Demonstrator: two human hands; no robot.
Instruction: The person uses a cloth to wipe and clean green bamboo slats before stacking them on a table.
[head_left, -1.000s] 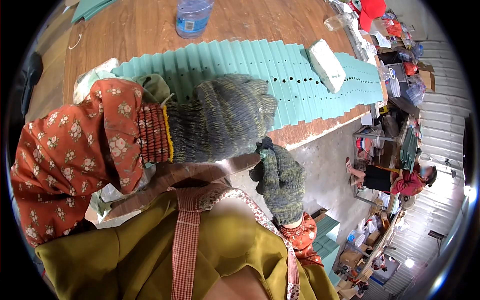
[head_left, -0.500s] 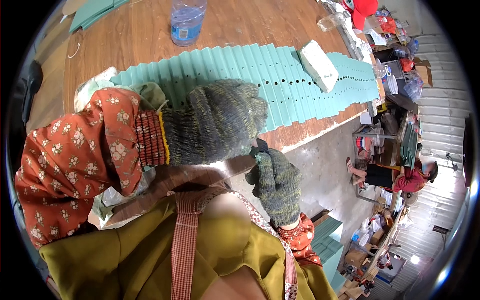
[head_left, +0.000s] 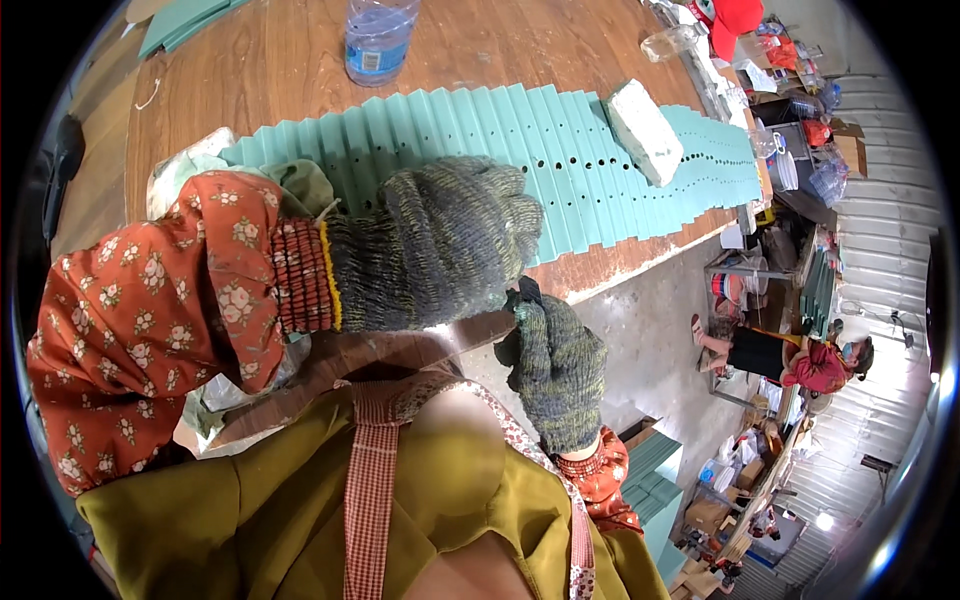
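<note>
My left hand (head_left: 440, 245), in a dark grey-green knitted glove, lies over the near edge of a row of overlapping teal strips (head_left: 480, 125) with small holes. Its fingers are bent, and a bit of teal strip shows under them. Close by, my right hand (head_left: 560, 370), gloved alike, is closed on a small dark tool (head_left: 524, 292) that points up at the left glove's underside. Most of the tool is hidden, so its kind is unclear. A white block (head_left: 645, 133) rests across the row farther right.
On the wooden table (head_left: 250, 80) stand a clear water bottle (head_left: 380, 45) and, far left, stacked teal sheets (head_left: 188, 22). A pale cloth (head_left: 305, 183) lies by my left sleeve. More teal pieces (head_left: 648, 475) are at lower right. Another person (head_left: 800, 360) is beside a rack.
Both gloved hands have shifted slightly right, and the dark tool has tilted a little. The row and the white block sit marginally farther right in the picture.
</note>
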